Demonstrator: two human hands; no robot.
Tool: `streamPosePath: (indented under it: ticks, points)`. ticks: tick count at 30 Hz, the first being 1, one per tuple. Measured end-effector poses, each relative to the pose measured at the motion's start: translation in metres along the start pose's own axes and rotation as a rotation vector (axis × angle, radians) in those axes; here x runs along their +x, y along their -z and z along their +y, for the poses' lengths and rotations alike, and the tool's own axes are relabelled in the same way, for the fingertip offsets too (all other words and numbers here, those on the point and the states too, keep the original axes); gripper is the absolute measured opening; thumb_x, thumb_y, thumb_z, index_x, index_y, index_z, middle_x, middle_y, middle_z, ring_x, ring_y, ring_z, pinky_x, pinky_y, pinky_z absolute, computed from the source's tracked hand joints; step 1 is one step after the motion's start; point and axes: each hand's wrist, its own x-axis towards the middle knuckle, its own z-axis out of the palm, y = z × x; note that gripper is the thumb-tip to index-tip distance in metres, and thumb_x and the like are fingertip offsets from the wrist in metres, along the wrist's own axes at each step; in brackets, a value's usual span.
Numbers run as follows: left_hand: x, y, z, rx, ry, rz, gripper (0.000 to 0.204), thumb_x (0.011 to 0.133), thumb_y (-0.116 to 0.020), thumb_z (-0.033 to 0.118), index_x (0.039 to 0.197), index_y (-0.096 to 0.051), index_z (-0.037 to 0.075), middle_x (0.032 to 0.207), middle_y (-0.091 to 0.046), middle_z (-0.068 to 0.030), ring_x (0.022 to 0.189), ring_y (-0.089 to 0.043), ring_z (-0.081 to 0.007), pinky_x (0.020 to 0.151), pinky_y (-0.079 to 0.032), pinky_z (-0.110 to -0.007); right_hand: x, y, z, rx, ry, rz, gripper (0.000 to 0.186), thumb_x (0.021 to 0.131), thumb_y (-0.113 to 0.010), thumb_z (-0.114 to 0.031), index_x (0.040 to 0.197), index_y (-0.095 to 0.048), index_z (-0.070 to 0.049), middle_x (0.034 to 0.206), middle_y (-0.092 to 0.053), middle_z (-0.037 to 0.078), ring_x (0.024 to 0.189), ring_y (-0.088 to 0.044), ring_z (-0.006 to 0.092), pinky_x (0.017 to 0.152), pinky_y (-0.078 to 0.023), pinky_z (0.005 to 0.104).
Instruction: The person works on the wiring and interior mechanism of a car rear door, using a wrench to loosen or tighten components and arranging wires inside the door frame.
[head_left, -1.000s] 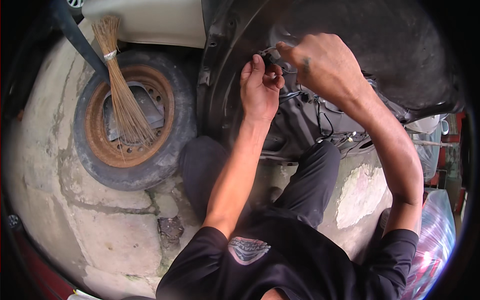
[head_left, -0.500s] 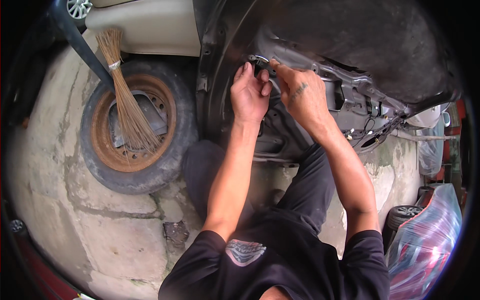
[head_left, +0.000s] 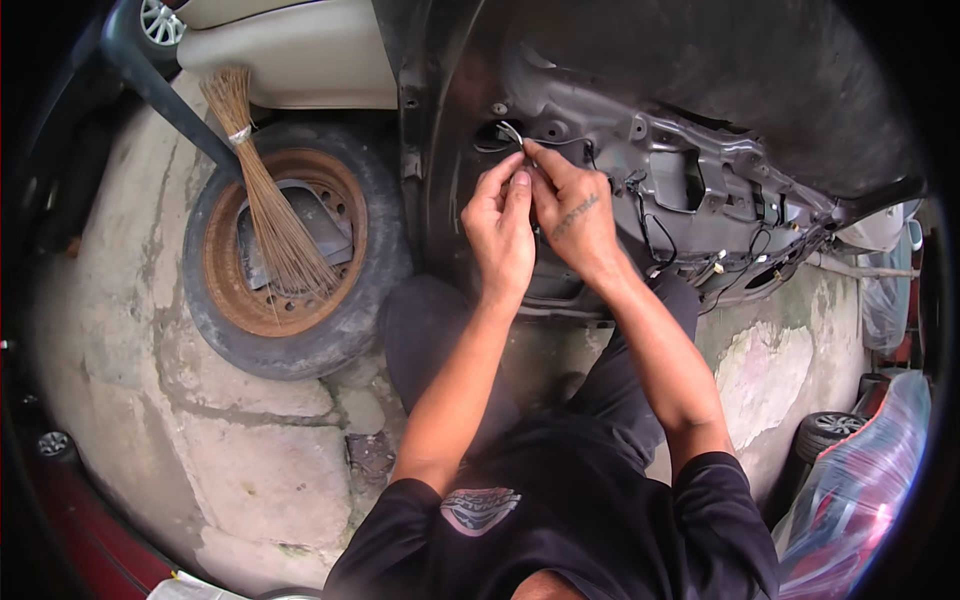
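Note:
A dark metal car panel (head_left: 650, 60) with brackets, openings and loose wiring fills the upper middle and right. My left hand (head_left: 505, 225) and my right hand (head_left: 578, 215) meet at a thin wire (head_left: 510, 133), whose short pale ends stick up above the fingertips beside an oval hole in the panel. Both hands pinch at the wire, fingertips together, hiding the part between them. More dark wires with small light connectors (head_left: 718, 266) hang along the panel's inner part to the right.
A tyre on a rusty wheel (head_left: 215, 330) lies at the left, with a stick broom (head_left: 280, 230) on it. Behind are a dark bar (head_left: 170, 100) and a cream panel (head_left: 280, 55). Cracked concrete (head_left: 250, 470) lies below; plastic-wrapped parts (head_left: 850, 480) and wheels are at the right.
My right hand has come down and leftward to meet my left, which now has its fingertips pinched together. The pale wire ends now show above the fingers. The view has shifted slightly.

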Motion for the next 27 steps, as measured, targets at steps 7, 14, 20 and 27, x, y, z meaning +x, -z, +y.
streamPosePath:
  ticks: [7, 14, 20, 27]
  points:
    - [0.001, 0.009, 0.024, -0.089, 0.234, -0.046, 0.02, 0.099, -0.068, 0.004, 0.116, -0.071, -0.007, 0.098, -0.073, -0.0074, 0.084, -0.065, -0.0074, 0.074, -0.053, -0.022, -0.022, -0.014, -0.009, 0.198, -0.065, 0.097, 0.032, 0.097, -0.058, -0.002, 0.127, -0.065, 0.005, 0.078, -0.069, 0.023, 0.067, -0.073, 0.0292, 0.064, -0.055, 0.0362]
    - [-0.004, 0.034, 0.029, 0.03, 0.223, -0.067, 0.015, 0.105, -0.063, 0.014, 0.101, -0.063, 0.0, 0.088, -0.07, -0.0059, 0.071, -0.066, -0.0109, 0.059, -0.055, -0.024, -0.016, 0.006, -0.015, 0.13, -0.047, -0.138, 0.028, 0.092, -0.062, -0.014, 0.114, -0.074, -0.001, 0.08, -0.072, 0.021, 0.073, -0.071, 0.0409, 0.07, -0.057, 0.049]
    - [0.014, 0.03, 0.039, 0.255, 0.04, -0.101, 0.02, 0.109, -0.055, 0.022, 0.106, -0.054, 0.003, 0.083, -0.067, -0.0085, 0.068, -0.067, -0.0137, 0.057, -0.059, -0.026, 0.019, 0.016, 0.002, 0.082, 0.061, 0.048, 0.027, 0.091, -0.071, -0.013, 0.114, -0.073, -0.001, 0.094, -0.071, 0.018, 0.085, -0.07, 0.0356, 0.077, -0.056, 0.0436]
    - [0.013, 0.028, 0.039, 0.444, 0.011, -0.24, 0.021, 0.109, -0.055, 0.02, 0.104, -0.061, 0.001, 0.077, -0.063, -0.0028, 0.058, -0.057, -0.007, 0.05, -0.049, -0.023, 0.027, 0.009, 0.01, 0.017, 0.213, 0.275, 0.035, 0.088, -0.074, -0.013, 0.122, -0.069, -0.006, 0.095, -0.071, 0.016, 0.089, -0.067, 0.0375, 0.087, -0.053, 0.0461]
